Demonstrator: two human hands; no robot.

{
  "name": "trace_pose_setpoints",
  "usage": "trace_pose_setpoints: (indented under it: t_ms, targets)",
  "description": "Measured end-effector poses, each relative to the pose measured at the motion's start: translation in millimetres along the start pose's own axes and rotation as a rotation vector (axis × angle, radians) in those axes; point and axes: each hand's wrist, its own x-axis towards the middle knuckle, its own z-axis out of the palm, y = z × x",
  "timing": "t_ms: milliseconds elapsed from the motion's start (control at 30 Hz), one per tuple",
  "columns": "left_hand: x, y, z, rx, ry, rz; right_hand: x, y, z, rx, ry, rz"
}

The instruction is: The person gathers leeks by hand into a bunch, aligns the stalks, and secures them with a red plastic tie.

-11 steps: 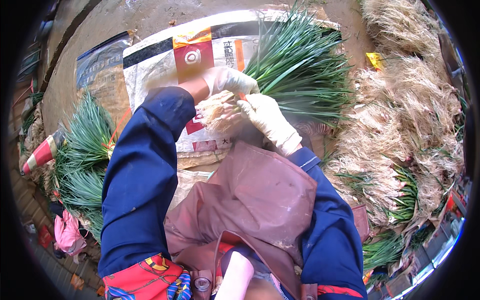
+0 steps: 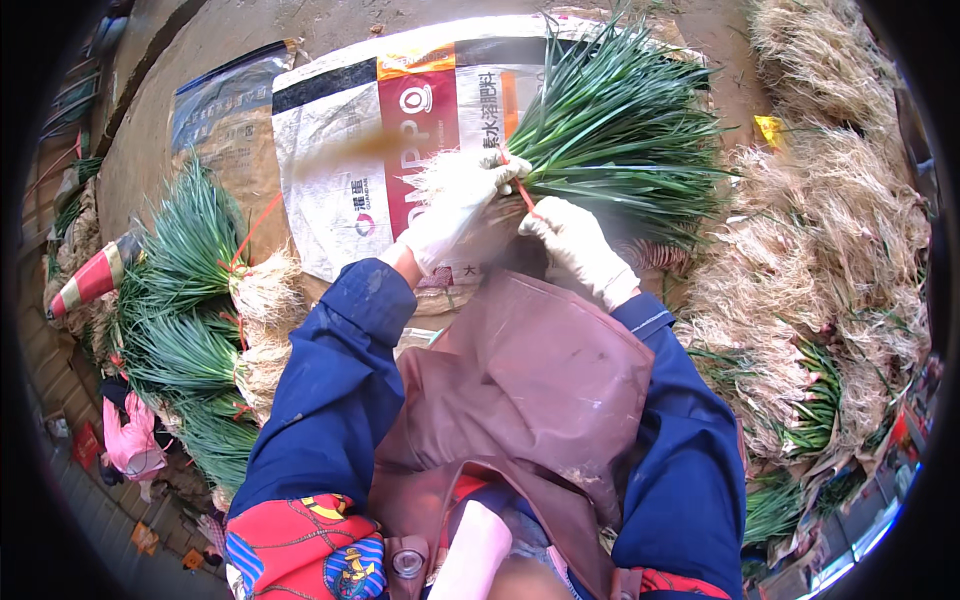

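A bunch of green onions (image 2: 620,130) lies in front of me, its dark leaves fanned to the right and its pale roots to the left. My left hand (image 2: 462,205), in a whitish glove, is closed over the bunch where leaves meet roots. Between the hands runs a thin orange-red tie (image 2: 525,197), drawn taut beside the bunch. My right hand (image 2: 580,243), gloved alike, pinches the tie's near end. Part of the roots is hidden behind my left hand. Under the bunch is a white printed sack (image 2: 325,155).
Several tied onion bunches (image 2: 190,240) are stacked at left, beside a red-and-white striped object (image 2: 90,280). A large heap of onions with pale dry roots (image 2: 800,240) stretches along the right. A yellow wrapper (image 2: 769,130) lies on it. A brown apron (image 2: 540,370) covers my lap.
My hands, close together before, are apart, with the tie stretched between them. The left hand has turned and come nearer; the right has drawn back. The whole view has shifted slightly.
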Motion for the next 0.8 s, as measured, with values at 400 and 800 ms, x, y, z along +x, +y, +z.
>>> trace_pose_setpoints:
  t_ms: [400,800]
  targets:
    - [11.7,19.3,-5.3,-0.066,-0.007,-0.005,18.1,7.7,-2.2,0.904,0.322,0.551]
    - [-0.3,-6.2,1.7,0.361,0.201,0.116,72.9,-13.6,-34.0,-0.351,0.29,0.208]
